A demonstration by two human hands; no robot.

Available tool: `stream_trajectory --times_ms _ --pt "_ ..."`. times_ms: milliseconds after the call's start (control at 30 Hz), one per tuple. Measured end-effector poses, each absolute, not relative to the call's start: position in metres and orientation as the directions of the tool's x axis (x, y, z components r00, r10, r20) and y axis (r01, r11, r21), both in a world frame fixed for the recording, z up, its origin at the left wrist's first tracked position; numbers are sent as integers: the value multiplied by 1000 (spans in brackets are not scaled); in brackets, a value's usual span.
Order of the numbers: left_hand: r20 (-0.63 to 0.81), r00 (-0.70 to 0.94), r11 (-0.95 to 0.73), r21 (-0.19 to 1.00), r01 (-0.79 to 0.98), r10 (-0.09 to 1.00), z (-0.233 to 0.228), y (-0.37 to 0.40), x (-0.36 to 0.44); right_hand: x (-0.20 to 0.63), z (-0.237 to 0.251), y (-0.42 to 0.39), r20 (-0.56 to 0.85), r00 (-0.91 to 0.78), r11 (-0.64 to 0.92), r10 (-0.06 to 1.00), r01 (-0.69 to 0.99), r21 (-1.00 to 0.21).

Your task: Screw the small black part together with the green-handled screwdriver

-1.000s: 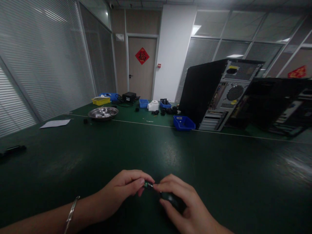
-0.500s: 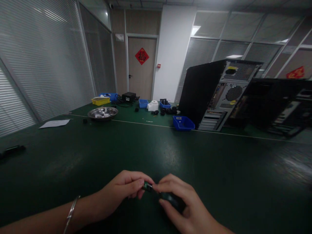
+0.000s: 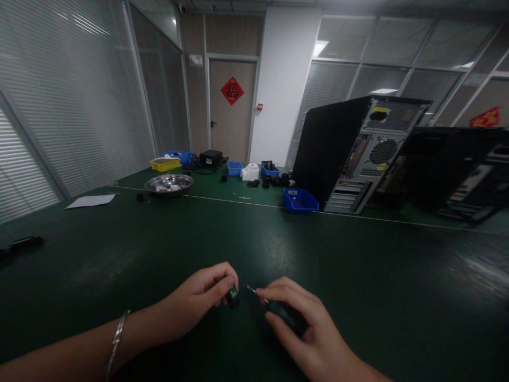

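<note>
My left hand pinches a small green circuit board with a dark part at its lower end. Its thumb and index finger close on the board, and part of it is hidden behind them. A screwdriver with a dark handle lies in my right hand, its fingers wrapped round it. The thin metal shaft points up and left, its tip a short gap away from the board. Both hands are just above the green tabletop.
A blue bin stands beside a black computer case at the back right. Further left are a steel bowl, a paper sheet and a yellow tray. A dark object lies at the left edge.
The hands have drawn apart. My left hand has moved left and slightly up with the board turned downward; the screwdriver's shaft now shows clear of it.
</note>
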State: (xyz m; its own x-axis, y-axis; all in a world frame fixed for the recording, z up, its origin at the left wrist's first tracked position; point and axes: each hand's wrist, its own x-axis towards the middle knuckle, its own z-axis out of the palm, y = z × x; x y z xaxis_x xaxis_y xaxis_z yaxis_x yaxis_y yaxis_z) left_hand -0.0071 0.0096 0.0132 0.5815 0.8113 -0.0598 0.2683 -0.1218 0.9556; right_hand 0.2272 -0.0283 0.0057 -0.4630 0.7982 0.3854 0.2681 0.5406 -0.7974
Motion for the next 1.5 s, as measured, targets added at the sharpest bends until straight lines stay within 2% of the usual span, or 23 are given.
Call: stream_trajectory --times_ms 100,200,300,467,600,667,767,833,933,1033,1267,1500 --pt "-30 695 -348 849 397 718 23 1 -7 227 5 -28 405 -452 552 794 258 -793" --pt "-32 797 -518 744 422 603 32 -9 -5 226 5 -29 407 -449 551 795 255 -795" --pt "-60 810 -556 698 451 583 34 -12 -5 227 5 -29 396 -458 545 796 258 -798" --pt "23 799 -574 708 411 601 32 -6 -9 227 6 -28 390 -458 542 799 266 -797" --pt "-28 843 -627 655 422 538 32 -5 -9 227 5 -28 384 -457 536 803 271 -800" --pt "-56 840 -626 641 445 540 31 -6 -8 227 5 -29 384 -462 539 799 269 -798" --pt "-44 805 -545 714 440 592 28 -6 -8 227 6 -30 386 -469 543 794 264 -797" --pt "-17 756 -419 824 382 654 25 -4 -8 227 7 -30 385 -471 542 793 259 -799" --pt "-33 687 -115 979 168 726 18 2 -6 227 7 -29 385 -473 541 793 255 -802" --pt "-55 661 81 997 -8 748 11 7 -5 227 8 -28 376 -475 536 796 264 -802" --pt "-44 549 144 980 -141 835 5 12 -6 226 10 -29 379 -477 545 793 278 -791" --pt "-82 490 155 982 -110 868 5 13 -4 227 7 -29 394 -486 567 780 283 -774"
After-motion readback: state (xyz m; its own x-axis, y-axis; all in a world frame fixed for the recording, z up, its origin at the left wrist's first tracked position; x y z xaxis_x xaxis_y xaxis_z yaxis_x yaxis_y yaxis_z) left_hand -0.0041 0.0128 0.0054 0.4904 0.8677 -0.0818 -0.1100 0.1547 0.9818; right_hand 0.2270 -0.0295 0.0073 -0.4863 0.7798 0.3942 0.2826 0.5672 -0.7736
